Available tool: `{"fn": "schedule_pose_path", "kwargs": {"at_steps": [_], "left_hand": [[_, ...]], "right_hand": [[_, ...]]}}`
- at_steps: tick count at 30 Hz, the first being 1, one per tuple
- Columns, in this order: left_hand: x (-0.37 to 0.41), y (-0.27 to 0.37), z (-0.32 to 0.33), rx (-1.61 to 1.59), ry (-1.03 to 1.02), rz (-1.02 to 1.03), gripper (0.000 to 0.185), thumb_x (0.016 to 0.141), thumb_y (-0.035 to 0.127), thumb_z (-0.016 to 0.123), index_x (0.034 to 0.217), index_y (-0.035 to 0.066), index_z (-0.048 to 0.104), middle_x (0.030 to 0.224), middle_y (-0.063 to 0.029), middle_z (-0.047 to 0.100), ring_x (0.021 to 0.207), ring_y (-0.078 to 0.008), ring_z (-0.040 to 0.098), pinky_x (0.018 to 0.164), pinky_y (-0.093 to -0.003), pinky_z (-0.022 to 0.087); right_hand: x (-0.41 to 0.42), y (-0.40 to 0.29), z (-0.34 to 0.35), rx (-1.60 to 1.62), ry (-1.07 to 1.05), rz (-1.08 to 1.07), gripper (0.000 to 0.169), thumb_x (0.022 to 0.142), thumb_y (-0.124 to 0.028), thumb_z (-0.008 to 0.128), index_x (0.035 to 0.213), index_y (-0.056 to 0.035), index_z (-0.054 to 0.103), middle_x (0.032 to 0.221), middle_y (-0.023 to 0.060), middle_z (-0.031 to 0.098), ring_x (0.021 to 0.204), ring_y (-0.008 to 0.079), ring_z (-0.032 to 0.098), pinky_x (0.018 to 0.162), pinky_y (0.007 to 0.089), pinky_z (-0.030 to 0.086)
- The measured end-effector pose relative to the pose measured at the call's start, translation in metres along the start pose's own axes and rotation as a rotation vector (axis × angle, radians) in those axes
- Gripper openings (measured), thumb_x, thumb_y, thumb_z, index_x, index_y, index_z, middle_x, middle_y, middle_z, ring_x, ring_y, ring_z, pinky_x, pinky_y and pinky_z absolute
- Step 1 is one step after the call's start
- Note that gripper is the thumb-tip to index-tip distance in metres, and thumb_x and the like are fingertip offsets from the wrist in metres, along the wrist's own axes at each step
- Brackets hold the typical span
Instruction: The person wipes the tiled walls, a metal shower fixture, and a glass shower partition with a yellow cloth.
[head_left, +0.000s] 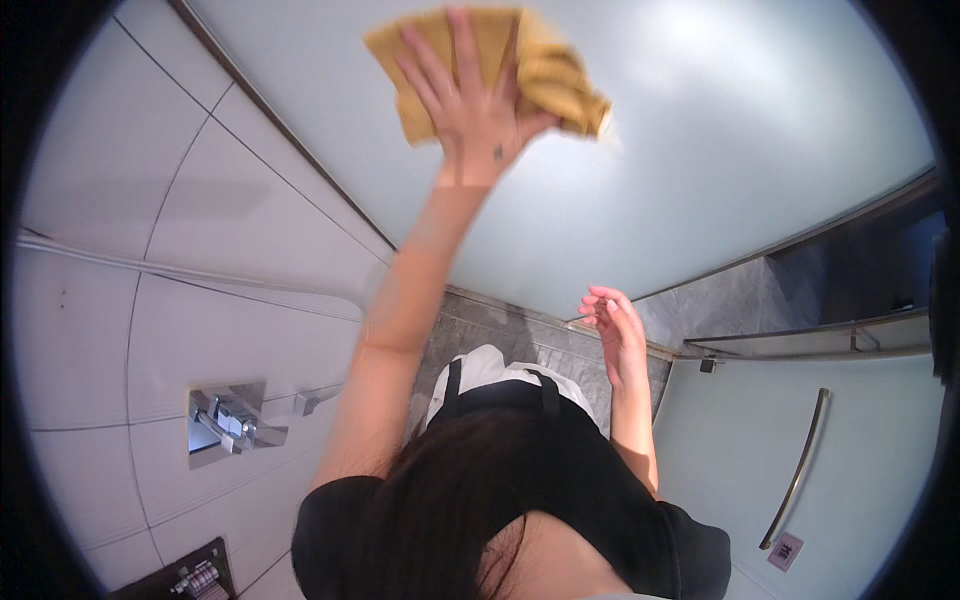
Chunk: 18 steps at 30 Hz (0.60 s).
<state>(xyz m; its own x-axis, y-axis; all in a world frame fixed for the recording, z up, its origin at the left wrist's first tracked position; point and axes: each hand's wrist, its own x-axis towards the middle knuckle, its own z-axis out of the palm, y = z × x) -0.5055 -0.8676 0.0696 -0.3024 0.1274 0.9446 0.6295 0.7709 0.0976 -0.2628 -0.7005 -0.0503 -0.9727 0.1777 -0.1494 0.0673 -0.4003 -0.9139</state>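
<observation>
My left hand (480, 112) is raised with fingers spread, its palm pressing a yellow-brown cloth (427, 67) flat against a frosted glass panel (570, 217). Part of the cloth is bunched beside the thumb, and hand and cloth look slightly blurred. Lower down on the right, my right hand (616, 330) hangs in front of my body with its fingers loosely curled and nothing in it. It is near the bottom edge of the glass panel.
A chrome shower mixer (232, 424) and a hose (187, 270) are on the tiled wall (82, 337) at left. A recessed niche (161, 577) holds small bottles. On the right stands a frosted glass door (720, 450) with a curved metal handle (799, 469). Grey tiles (465, 322) cover the floor.
</observation>
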Motion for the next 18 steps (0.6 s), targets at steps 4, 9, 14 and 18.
{"fn": "schedule_pose_path", "kwargs": {"at_steps": [4,9,14,18], "left_hand": [[0.149,-0.019,-0.047,0.105,0.174,0.011,0.097,0.080,0.068,0.047,0.148,0.011,0.008,0.152,-0.0186,0.011,0.138,-0.0451,0.007,0.110,-0.0612,0.009],[0.210,-0.051,-0.070,0.281,0.351,0.023,0.104,0.075,0.077,0.043,0.147,0.008,0.012,0.149,-0.0203,0.018,0.136,-0.0470,0.012,0.109,-0.0630,0.008],[0.129,-0.009,-0.053,0.779,-0.129,-0.022,0.091,0.079,0.059,0.056,0.143,0.004,0.023,0.146,-0.0208,0.025,0.134,-0.0452,0.021,0.107,-0.0610,0.016],[0.023,-0.002,-0.008,0.102,0.002,-0.003,0.087,0.064,0.082,0.048,0.136,0.032,0.044,0.153,-0.0181,0.007,0.130,-0.0608,0.002,0.096,-0.0767,0.006]], "right_hand": [[-0.005,-0.008,-0.002,-0.002,0.100,0.003,0.034,0.090,-0.026,0.050,0.113,-0.0007,0.056,0.103,0.0090,0.062,0.095,0.0164,0.057,0.083,0.0284,0.042],[0.007,-0.020,0.015,-0.003,0.101,-0.071,0.034,0.091,-0.025,0.050,0.112,-0.0001,0.056,0.102,0.0089,0.062,0.094,0.0162,0.058,0.083,0.0286,0.042],[0.021,-0.017,0.038,-0.030,0.153,-0.127,0.029,0.092,-0.020,0.049,0.110,0.0001,0.057,0.100,0.0091,0.063,0.093,0.0159,0.057,0.083,0.0292,0.042],[0.034,-0.014,0.057,-0.106,0.101,-0.129,0.027,0.092,-0.018,0.049,0.109,-0.0001,0.058,0.099,0.0092,0.063,0.092,0.0156,0.057,0.083,0.0294,0.042]]}}
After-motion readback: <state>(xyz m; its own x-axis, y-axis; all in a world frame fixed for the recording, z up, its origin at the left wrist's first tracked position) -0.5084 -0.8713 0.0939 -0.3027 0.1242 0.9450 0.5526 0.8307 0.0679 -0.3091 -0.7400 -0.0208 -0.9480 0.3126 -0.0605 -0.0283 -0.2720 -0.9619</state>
